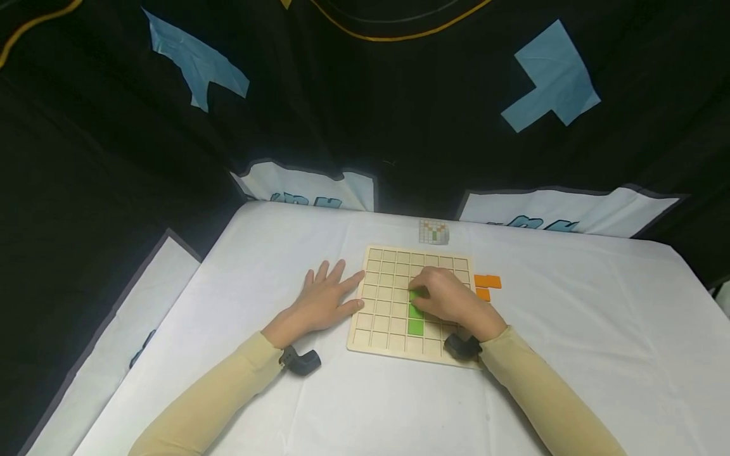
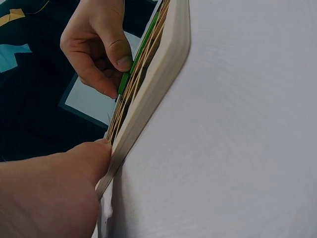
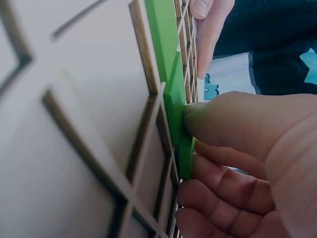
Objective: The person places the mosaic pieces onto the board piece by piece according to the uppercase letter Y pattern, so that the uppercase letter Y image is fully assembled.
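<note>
A square wooden grid board lies on the white table. My left hand rests flat at its left side with fingers spread, thumb and index finger against the board's edge. Over the board's middle, my right hand pinches a green square tile between thumb and curled fingers. The thumb also touches a neighbouring green tile, which looks slightly tilted in the right wrist view. Another green tile sits in a cell nearer the front edge, in the same column. My right hand partly hides the upper cells.
Several orange tiles lie beside the board's right edge. Behind the board is a small card printed with a grid and coloured squares. A black curtain with blue tape hangs behind the table.
</note>
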`<state>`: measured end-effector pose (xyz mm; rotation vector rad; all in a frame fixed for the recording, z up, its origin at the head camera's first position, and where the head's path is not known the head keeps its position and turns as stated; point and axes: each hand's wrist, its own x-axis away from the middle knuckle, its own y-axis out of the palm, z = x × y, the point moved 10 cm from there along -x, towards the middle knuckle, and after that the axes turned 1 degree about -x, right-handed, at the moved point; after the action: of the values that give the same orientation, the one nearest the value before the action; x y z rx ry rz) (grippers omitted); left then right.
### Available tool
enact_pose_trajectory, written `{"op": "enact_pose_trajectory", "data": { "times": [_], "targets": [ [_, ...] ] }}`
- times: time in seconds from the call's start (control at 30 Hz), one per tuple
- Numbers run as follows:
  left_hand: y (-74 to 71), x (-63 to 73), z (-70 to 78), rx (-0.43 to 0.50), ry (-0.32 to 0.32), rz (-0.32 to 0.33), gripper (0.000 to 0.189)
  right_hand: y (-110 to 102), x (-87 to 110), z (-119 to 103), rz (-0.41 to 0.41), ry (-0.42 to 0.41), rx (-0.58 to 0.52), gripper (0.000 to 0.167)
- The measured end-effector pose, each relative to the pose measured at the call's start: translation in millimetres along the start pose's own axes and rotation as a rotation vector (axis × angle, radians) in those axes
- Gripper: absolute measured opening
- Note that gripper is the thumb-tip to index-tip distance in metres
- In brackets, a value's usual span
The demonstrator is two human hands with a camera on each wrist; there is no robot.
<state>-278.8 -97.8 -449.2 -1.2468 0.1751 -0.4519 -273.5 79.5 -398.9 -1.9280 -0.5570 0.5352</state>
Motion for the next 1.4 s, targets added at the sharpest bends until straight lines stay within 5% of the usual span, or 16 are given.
{"op": "enact_pose_trajectory", "data": {
  "times": [1.4],
  "targets": [
    [0.8,0.6,-1.8,0.002,-0.001,-0.015,0.066,2.8,-0.3,-0.1,0.008,-0.005,-0.019,0.021]
  ]
}}
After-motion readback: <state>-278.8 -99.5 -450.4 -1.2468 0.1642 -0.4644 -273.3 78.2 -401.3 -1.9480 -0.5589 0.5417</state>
